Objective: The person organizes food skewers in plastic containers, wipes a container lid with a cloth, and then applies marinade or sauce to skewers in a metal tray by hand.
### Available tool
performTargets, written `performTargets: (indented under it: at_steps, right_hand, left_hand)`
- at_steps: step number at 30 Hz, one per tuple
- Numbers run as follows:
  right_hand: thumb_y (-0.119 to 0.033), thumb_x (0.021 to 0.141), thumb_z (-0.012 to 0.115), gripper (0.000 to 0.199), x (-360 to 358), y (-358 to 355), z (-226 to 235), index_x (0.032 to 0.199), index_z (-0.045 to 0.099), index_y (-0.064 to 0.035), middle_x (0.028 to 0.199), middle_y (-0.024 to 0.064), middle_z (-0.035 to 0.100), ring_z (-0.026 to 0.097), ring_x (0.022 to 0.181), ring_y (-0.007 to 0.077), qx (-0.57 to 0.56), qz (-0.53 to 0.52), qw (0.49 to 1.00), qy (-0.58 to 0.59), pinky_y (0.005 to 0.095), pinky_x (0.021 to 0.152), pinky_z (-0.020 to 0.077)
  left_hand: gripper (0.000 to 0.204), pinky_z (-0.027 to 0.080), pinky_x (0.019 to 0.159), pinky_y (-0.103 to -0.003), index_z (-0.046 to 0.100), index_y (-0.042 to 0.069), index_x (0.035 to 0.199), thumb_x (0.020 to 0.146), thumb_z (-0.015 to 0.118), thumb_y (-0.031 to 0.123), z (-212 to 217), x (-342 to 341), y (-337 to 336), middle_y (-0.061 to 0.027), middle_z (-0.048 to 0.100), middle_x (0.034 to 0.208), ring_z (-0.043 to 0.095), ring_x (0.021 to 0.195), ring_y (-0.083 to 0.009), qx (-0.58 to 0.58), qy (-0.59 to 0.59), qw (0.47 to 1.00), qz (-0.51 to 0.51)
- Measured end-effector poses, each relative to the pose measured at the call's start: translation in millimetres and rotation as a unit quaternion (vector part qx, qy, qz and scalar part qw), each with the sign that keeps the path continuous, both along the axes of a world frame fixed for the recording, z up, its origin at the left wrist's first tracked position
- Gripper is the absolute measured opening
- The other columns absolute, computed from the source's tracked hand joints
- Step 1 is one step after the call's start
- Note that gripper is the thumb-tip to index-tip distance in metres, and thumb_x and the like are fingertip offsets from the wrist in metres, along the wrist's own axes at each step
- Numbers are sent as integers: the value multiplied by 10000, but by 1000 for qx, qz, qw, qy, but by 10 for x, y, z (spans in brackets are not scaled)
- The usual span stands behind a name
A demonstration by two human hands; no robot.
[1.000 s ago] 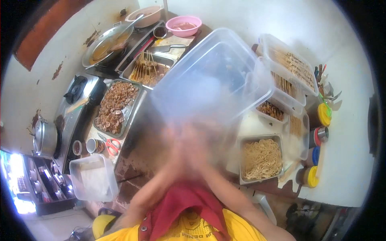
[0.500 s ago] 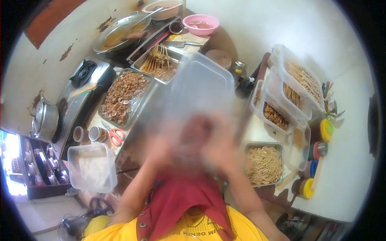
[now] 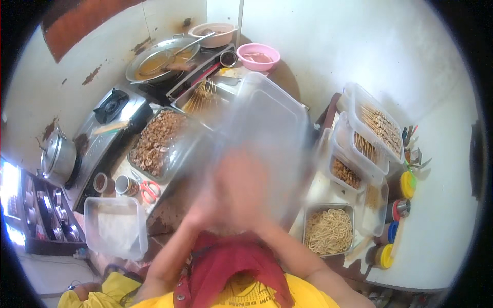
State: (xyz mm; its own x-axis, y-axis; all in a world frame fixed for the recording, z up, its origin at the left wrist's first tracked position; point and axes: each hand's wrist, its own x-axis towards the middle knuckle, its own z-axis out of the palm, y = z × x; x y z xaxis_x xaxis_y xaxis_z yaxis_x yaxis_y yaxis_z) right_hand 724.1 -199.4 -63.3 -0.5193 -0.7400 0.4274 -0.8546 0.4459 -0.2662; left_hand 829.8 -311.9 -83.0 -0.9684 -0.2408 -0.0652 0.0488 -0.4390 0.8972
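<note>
Apron [image 3: 223,264] is nearest, at the lower middle of the frame. Above it, at mid-frame, the left hand [image 3: 202,206] and right hand [image 3: 244,177] are at a clear tub [image 3: 280,115] that reaches toward the top; blur hides the fingers, so I cannot tell whether either is wide, narrow or gripping. Handling it well likely means both hands firm at opposite edges, moving slowly, corners clear of the noodles [image 3: 329,231] at lower right and the brown pieces [image 3: 158,139] left of centre. Skewers [image 3: 201,96] lie farther, then the wok [image 3: 133,69], upper left.
</note>
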Motion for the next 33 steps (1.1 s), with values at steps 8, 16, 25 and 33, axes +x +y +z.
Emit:
performTargets:
  at_steps: [8, 16, 25, 33]
  right_hand:
    - [-238, 993, 510, 322, -2225, 1471, 364, 1188, 601, 2, 1212, 160, 626, 610, 1092, 318, -315, -234, 909, -140, 406, 960, 486]
    - [-332, 1027, 417, 428, -949, 918, -199, 1314, 521, -31, 1258, 157, 598, 600, 1130, 293, -540, -41, 516, -664, 438, 980, 488]
    - [-310, 1023, 420, 426, -527, 1083, -321, 1352, 484, -48, 1263, 162, 586, 607, 1102, 297, -497, -31, 583, -642, 477, 959, 499]
    - [-291, 1019, 422, 433, -407, 1440, -264, 1386, 451, -63, 1268, 167, 575, 613, 1078, 300, -529, 25, 577, -622, 511, 940, 510]
  left_hand:
    - [463, 605, 736, -520, 458, 59, 1264, 871, 674, 176, -428, 616, 185, -240, 666, 1054, 687, 914, -440, 184, -24, 982, 24]
    - [234, 577, 592, -358, 534, 29, 1041, 959, 605, 236, -1458, 285, 46, -154, 676, 826, 681, 650, -268, 13, -74, 993, 96]
    - [341, 550, 557, -318, 587, -7, 940, 919, 675, 322, -900, 292, 175, -127, 650, 736, 648, 594, -205, -142, -36, 988, 49]
    - [343, 550, 545, -333, 591, 4, 880, 892, 703, 328, -643, 472, 143, -107, 631, 715, 650, 605, -213, -134, -35, 977, 160]
